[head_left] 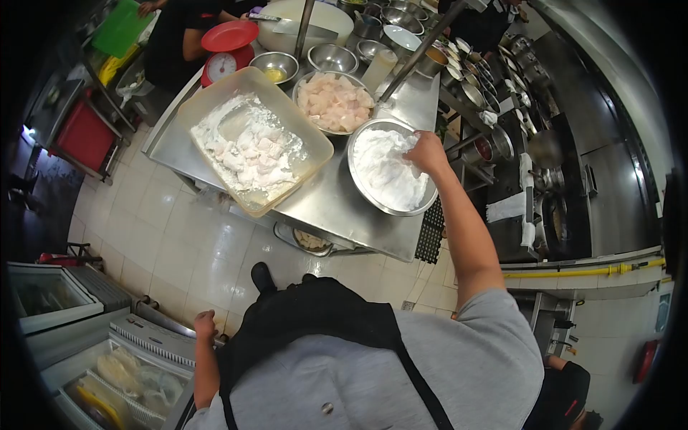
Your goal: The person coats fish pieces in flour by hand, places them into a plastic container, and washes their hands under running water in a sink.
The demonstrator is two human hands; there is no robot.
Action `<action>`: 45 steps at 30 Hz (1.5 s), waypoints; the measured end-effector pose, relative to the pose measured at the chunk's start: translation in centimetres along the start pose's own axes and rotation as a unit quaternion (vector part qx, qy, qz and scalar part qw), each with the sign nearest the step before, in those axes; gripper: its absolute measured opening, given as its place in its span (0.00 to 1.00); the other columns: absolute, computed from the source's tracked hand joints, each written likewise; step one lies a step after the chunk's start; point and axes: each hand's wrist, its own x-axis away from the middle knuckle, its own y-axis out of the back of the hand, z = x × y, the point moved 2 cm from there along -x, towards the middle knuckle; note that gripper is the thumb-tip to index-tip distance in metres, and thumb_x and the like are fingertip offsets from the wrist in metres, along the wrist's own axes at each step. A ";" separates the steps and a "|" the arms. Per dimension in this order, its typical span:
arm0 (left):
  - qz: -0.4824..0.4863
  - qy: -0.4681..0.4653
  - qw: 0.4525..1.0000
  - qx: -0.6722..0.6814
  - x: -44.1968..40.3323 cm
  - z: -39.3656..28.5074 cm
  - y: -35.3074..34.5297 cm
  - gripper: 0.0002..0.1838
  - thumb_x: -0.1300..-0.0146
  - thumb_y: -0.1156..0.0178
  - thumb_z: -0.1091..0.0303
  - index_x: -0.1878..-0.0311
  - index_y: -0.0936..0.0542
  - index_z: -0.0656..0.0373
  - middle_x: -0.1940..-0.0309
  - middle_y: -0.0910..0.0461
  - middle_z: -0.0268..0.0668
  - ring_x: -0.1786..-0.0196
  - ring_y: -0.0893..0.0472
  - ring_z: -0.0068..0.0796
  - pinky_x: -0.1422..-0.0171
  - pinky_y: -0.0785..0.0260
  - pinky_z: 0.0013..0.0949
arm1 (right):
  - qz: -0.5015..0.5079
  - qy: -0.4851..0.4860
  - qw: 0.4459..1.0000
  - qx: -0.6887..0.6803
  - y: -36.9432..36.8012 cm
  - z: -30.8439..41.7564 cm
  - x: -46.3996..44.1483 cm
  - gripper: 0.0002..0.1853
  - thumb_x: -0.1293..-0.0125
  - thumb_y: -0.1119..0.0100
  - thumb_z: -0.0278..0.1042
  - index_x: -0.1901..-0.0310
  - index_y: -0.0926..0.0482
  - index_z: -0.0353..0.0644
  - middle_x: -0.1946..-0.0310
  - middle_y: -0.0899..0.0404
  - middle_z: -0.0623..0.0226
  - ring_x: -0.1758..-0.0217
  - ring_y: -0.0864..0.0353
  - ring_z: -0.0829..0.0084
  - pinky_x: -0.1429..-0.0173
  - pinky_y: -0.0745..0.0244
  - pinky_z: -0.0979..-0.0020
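My right hand reaches into a steel bowl of white powder at the table's right corner; its fingertips are at the powder, and what they hold, if anything, is hidden. Down at my side hangs my left hand, fingers curled, away from the table. Left of the bowl, a large translucent tub contains powder-coated pale pieces. Behind them, another steel bowl is heaped with raw pale pink chunks.
A red scale, a small bowl of yellow liquid and a squeeze bottle stand farther back on the steel table. People in dark clothes are at the upper left and lower right. An open freezer lies lower left.
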 end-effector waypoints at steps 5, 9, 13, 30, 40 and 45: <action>0.013 0.025 0.999 0.025 0.3 0.5 -0.3 0.20 0.40 0.41 0.59 0.48 0.27 0.60 0.69 0.30 0.36 0.69 0.29 0.30 0.64 0.29 0.42 | 0.065 0.025 0.996 -0.059 -0.5 5.0 -2.1 0.34 0.60 0.27 0.37 0.50 0.25 0.27 0.61 0.20 0.46 0.55 0.20 0.57 0.47 0.26 0.67; 0.013 0.016 1.000 0.008 0.2 -1.2 -1.2 0.17 0.42 0.39 0.58 0.54 0.24 0.59 0.76 0.31 0.34 0.73 0.30 0.28 0.71 0.31 0.38 | 0.064 0.002 0.953 -0.295 -1.0 13.3 -3.6 0.25 0.61 0.26 0.32 0.59 0.21 0.29 0.67 0.18 0.51 0.63 0.18 0.61 0.55 0.23 0.65; 0.003 0.021 1.000 0.021 -0.2 -2.1 -0.8 0.17 0.42 0.39 0.59 0.54 0.24 0.59 0.77 0.31 0.34 0.74 0.31 0.27 0.71 0.32 0.37 | 0.055 0.099 0.979 -0.170 -1.7 12.3 -4.9 0.21 0.57 0.29 0.33 0.59 0.20 0.35 0.62 0.18 0.50 0.59 0.18 0.58 0.52 0.24 0.64; 0.092 -0.219 0.952 -0.195 -2.6 0.8 0.4 0.15 0.40 0.41 0.60 0.55 0.24 0.59 0.78 0.32 0.32 0.77 0.33 0.26 0.74 0.35 0.36 | 0.166 -0.034 0.981 -0.099 -1.2 -3.5 0.7 0.21 0.49 0.40 0.30 0.50 0.22 0.36 0.53 0.23 0.44 0.48 0.23 0.52 0.44 0.28 0.63; 0.045 -0.099 0.990 -0.090 0.7 -2.2 -1.1 0.15 0.40 0.41 0.61 0.54 0.23 0.60 0.78 0.32 0.32 0.78 0.34 0.24 0.78 0.38 0.30 | 0.024 0.055 0.998 -0.029 -5.0 -4.5 0.7 0.22 0.47 0.46 0.29 0.48 0.24 0.38 0.55 0.23 0.44 0.51 0.22 0.49 0.45 0.27 0.61; 0.076 -0.152 0.972 -0.163 0.9 -0.1 -1.5 0.14 0.41 0.42 0.61 0.55 0.22 0.59 0.77 0.32 0.31 0.78 0.33 0.23 0.78 0.38 0.29 | 0.134 0.006 0.982 0.132 -6.1 -2.4 1.5 0.24 0.47 0.46 0.31 0.45 0.24 0.47 0.56 0.24 0.49 0.52 0.22 0.54 0.44 0.27 0.62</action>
